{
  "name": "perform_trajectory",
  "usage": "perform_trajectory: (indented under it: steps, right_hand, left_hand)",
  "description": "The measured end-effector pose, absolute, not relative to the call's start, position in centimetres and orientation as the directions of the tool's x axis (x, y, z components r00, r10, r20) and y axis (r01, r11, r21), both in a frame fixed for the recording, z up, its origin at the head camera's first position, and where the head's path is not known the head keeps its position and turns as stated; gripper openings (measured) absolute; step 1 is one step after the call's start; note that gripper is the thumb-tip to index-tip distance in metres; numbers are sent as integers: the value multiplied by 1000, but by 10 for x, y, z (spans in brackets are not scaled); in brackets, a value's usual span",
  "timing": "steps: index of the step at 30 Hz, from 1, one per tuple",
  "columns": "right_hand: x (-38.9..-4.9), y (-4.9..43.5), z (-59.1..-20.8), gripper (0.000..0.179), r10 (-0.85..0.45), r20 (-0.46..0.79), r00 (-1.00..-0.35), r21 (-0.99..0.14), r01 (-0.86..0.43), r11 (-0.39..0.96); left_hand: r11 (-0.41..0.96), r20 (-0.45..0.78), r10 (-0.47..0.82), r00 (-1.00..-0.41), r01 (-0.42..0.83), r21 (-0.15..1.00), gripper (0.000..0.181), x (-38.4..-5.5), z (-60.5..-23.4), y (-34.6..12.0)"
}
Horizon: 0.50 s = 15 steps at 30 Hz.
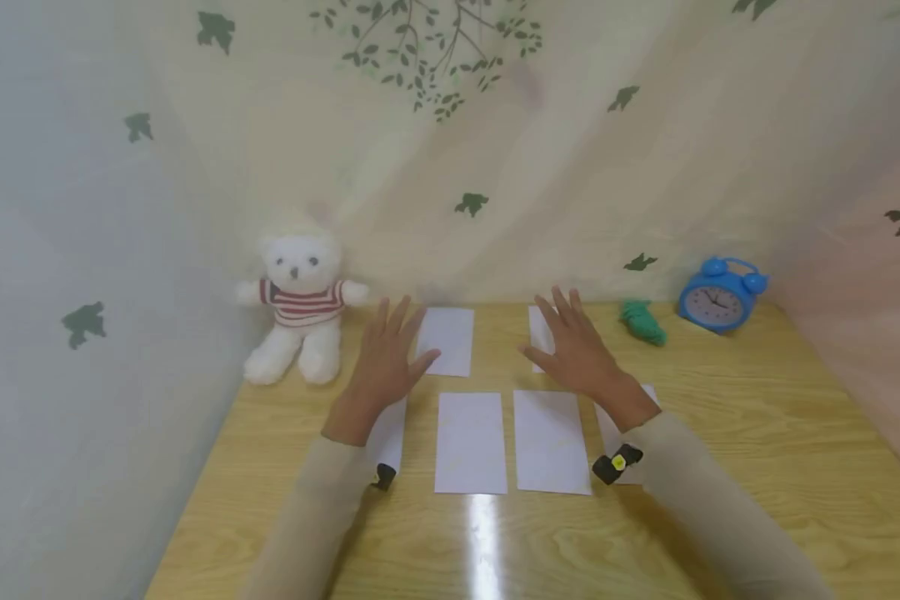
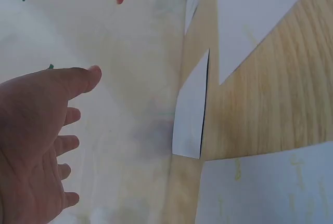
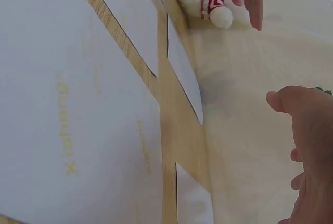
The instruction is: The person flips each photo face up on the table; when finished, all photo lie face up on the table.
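My left hand (image 1: 386, 358) is held out with spread fingers, near a white paper sheet (image 1: 453, 342) at the back of the table. Likewise spread, my right hand (image 1: 577, 350) partly covers another back sheet (image 1: 540, 333). In the wrist views both the left hand (image 2: 36, 141) and the right hand (image 3: 312, 146) appear raised off the table, holding nothing. Two sheets, one left of centre (image 1: 471, 443) and one right of centre (image 1: 552, 442), lie between the forearms. The left arm partly hides a front sheet (image 1: 390, 442); the right arm partly hides another (image 1: 611, 429). Faint yellow print (image 3: 65, 130) marks the paper.
A white teddy bear (image 1: 300, 308) in a striped shirt sits at the back left. At the back right are a crumpled green object (image 1: 642, 322) and a blue alarm clock (image 1: 720, 298). Printed cloth (image 1: 390, 183) hangs behind the wooden table (image 1: 757, 467).
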State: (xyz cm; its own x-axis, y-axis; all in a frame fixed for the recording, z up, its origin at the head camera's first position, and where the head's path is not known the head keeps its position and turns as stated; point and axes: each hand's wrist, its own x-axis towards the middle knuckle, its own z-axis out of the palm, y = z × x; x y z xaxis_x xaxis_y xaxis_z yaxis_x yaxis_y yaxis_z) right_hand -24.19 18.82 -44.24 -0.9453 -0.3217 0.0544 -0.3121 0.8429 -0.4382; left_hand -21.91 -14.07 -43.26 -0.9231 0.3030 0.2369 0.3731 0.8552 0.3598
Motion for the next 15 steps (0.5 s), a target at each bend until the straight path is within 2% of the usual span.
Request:
perform_trajectory:
  steps: [7, 15]
  right_hand:
    - [-247, 166, -436, 91, -368, 48, -929, -567, -328, 755]
    - [-260, 135, -437, 68, -347, 5, -938, -758, -230, 610]
  left_hand:
    - [842, 283, 287, -915, 382, 381, 70, -222, -429, -142]
    - [807, 317, 281, -906, 402, 432, 58, -228, -432, -138]
